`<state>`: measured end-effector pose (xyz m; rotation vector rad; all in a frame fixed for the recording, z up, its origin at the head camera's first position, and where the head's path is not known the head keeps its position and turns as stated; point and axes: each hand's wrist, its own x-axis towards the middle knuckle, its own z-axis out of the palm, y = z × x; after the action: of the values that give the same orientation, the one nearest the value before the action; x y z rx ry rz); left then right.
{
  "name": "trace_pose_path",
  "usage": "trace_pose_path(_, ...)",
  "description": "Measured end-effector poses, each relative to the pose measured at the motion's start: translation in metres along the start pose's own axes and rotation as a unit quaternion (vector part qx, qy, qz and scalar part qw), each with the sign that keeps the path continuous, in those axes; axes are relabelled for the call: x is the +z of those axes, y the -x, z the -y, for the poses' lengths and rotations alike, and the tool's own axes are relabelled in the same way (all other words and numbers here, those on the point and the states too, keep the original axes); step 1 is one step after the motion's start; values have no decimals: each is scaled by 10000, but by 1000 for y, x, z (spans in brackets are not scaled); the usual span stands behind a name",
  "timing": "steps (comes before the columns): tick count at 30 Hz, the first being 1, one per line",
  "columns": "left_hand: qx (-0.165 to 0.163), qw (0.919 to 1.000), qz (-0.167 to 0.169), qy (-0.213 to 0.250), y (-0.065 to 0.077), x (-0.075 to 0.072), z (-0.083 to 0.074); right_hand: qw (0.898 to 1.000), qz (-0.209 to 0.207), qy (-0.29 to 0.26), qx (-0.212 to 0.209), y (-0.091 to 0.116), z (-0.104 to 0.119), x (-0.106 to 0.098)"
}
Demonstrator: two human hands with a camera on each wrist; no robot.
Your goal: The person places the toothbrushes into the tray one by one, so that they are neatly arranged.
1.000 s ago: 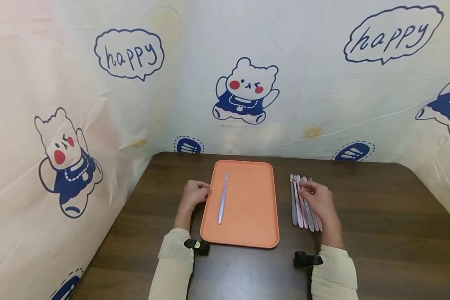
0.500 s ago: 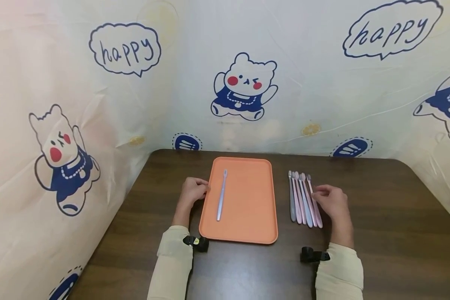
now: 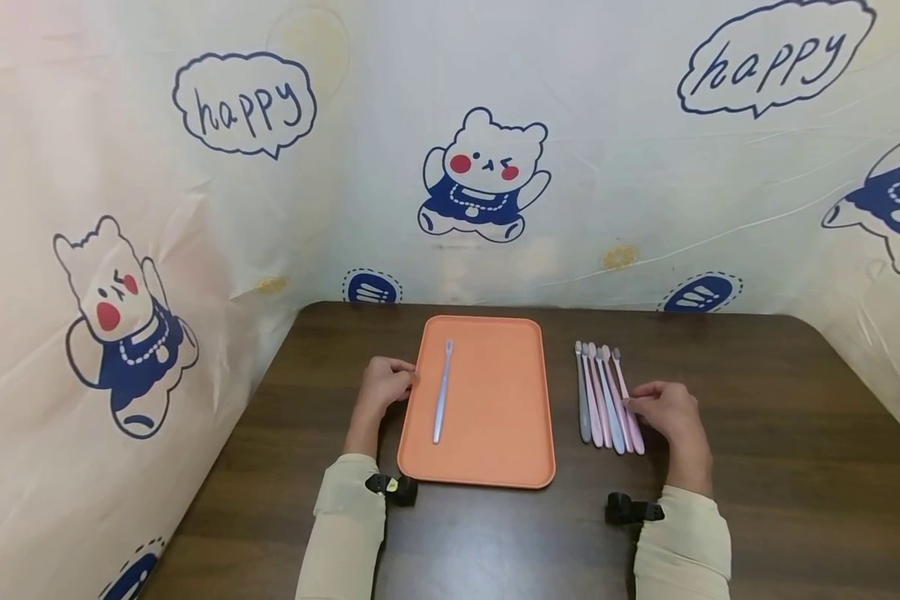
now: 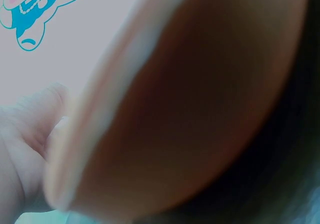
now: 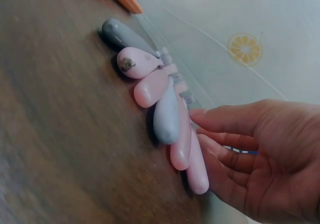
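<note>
An orange tray [image 3: 495, 400] lies on the table with one pale blue toothbrush [image 3: 442, 392] lengthwise on its left part. My left hand [image 3: 385, 385] holds the tray's left edge between thumb and fingers; its fingertips are partly hidden behind the rim in the left wrist view. To the right of the tray, several grey, pink and pale blue toothbrushes [image 5: 166, 116] lie side by side, heads pointing away. At the right end of this row, my right hand [image 3: 669, 410] pinches the outermost pink toothbrush [image 5: 198, 166] with thumb and fingertips, partway along the handle.
The dark wooden table [image 3: 780, 400] meets a printed curtain [image 3: 615, 167] at the back and sides. A strip of bare tabletop separates the tray from the toothbrush row. Black wrist cameras sit on both cream sleeves [image 3: 682, 542].
My right hand has moved from above the toothbrush row to its right end, then slightly closer to me. My left hand stays at the tray edge. The head view has shifted a little.
</note>
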<state>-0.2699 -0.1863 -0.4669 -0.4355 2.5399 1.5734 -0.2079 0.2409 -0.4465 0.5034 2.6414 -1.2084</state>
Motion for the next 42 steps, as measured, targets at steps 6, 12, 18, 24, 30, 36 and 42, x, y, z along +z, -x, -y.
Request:
trace_pose_path(6, 32, 10000, -11, -38, 1, 1, 3, 10000, -11, 29, 61, 1, -3, 1)
trace_pose_path(12, 206, 9997, -24, -122, 3, 1, 3, 9998, -146, 157, 59, 2, -2, 3)
trace_pose_path(18, 179, 9998, -27, -55, 1, 0, 3, 9993, -218, 296, 36, 1, 2, 4)
trace_pose_path(24, 150, 9998, -22, -91, 0, -2, 4, 9986, -245, 468, -39, -1, 6, 6)
trace_pose_path(30, 129, 9999, 14, -90, -1, -1, 1, 9981, -296, 544, -48, -2, 6, 7)
trace_pose_path(36, 120, 9999, 40, -43, -1, 0, 0, 9978, -420, 513, -97, -3, 4, 7)
trace_pose_path(42, 105, 9999, 53, -47, -2, -2, 2, 9974, -518, 460, -206, -1, 5, 8)
